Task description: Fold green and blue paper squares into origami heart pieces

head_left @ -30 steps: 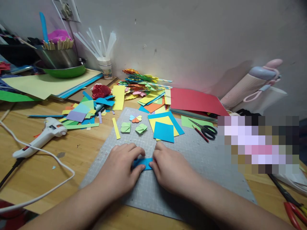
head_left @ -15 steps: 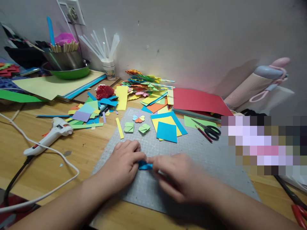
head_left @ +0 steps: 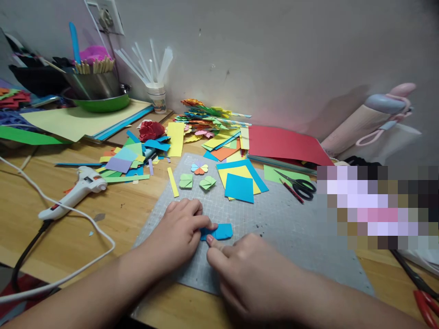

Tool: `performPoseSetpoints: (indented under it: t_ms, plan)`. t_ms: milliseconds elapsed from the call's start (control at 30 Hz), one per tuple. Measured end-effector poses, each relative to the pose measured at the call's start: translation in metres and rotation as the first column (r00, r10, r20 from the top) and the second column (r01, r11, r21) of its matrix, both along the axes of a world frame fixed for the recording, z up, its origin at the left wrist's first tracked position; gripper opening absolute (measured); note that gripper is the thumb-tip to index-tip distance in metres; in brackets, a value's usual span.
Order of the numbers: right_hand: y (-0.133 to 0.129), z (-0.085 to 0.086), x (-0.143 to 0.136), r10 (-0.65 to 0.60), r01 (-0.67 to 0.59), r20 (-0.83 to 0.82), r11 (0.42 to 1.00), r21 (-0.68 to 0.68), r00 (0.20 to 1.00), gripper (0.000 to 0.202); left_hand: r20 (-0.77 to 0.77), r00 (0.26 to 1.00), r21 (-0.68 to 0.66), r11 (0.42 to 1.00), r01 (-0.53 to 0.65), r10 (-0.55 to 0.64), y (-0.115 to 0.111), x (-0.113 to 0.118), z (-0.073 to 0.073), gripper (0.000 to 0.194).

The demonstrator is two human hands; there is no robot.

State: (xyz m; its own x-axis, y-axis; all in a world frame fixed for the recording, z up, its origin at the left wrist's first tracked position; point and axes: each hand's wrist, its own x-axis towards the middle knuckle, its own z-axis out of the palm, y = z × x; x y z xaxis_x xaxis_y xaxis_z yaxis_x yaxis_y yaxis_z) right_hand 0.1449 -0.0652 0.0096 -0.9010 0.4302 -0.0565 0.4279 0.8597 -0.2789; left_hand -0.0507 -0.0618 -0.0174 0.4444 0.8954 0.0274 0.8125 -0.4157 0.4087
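A small folded blue paper (head_left: 224, 231) lies on the grey cutting mat (head_left: 288, 246). My left hand (head_left: 183, 226) is closed over its left end, fingers curled and pressing it down, hiding that part. At the paper's near edge is my right hand (head_left: 248, 274), fingers curled in, with one fingertip pinching against the fold. Beyond my hands sit two folded green paper pieces (head_left: 186, 181) and a multicoloured paper flower (head_left: 199, 168). Square blue sheets (head_left: 240, 188) overlap a yellow sheet (head_left: 224, 176) farther right on the mat.
Black-handled scissors (head_left: 302, 188) and a dark red pencil (head_left: 292, 191) lie at the right. A white glue gun (head_left: 73, 194) with its cable rests at the left. Paper scraps (head_left: 120, 162), a red paper stack (head_left: 281, 144) and a cup of clear sticks (head_left: 157, 98) stand behind.
My right hand has moved nearer and slightly left, down to the paper's near edge. More of the blue paper now shows, lying flat. My left hand has stayed almost in place.
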Motion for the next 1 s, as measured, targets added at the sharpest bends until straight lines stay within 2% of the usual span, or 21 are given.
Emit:
performPoseSetpoints:
  t_ms: [100, 200, 333, 433, 533, 667, 800, 867, 1000]
  plan:
    - [0.002, -0.007, 0.002, -0.036, 0.029, -0.114, 0.998, -0.06, 0.993, 0.025, 0.012, 1.0, 0.007, 1.0, -0.005, 0.005, -0.001, 0.0, 0.001, 0.033]
    - [0.003, -0.011, 0.004, -0.161, 0.134, -0.187, 0.98, -0.148, 0.969, 0.016, 0.008, 1.0, 0.003, 1.0, -0.005, 0.005, -0.002, 0.001, 0.002, 0.032]
    - [0.003, -0.008, 0.003, -0.235, 0.189, -0.193, 0.955, -0.229, 0.953, 0.013, 0.008, 1.0, -0.004, 1.0, 0.003, -0.003, -0.001, 0.001, 0.003, 0.034]
    - [0.004, -0.006, 0.002, -0.244, 0.192, -0.181, 0.945, -0.264, 0.953, 0.013, 0.011, 1.0, 0.006, 1.0, 0.004, -0.004, -0.001, 0.001, 0.003, 0.032]
    - [0.005, -0.007, 0.001, -0.193, 0.162, -0.142, 0.965, -0.205, 0.971, 0.016, 0.018, 1.0, 0.006, 1.0, 0.0, 0.0, 0.0, 0.001, 0.002, 0.03]
    - [-0.004, -0.007, -0.003, -0.006, 0.007, -0.039, 1.0, 0.027, 0.999, 0.019, 0.023, 1.0, -0.012, 1.0, 0.005, -0.004, 0.001, 0.0, 0.002, 0.034]
    - [-0.019, -0.008, -0.008, 0.129, -0.136, 0.044, 0.951, 0.278, 0.991, 0.02, 0.017, 1.0, -0.011, 1.0, 0.002, -0.002, 0.001, 0.0, 0.002, 0.037]
    - [-0.022, -0.009, -0.009, 0.127, -0.137, 0.052, 0.941, 0.31, 0.99, 0.019, 0.014, 1.0, -0.011, 1.0, 0.0, 0.0, 0.0, 0.001, 0.003, 0.036]
    - [-0.021, -0.006, -0.004, 0.035, -0.044, 0.044, 0.972, 0.23, 0.998, 0.014, 0.008, 1.0, -0.01, 1.0, 0.007, -0.007, 0.0, 0.0, 0.003, 0.035]
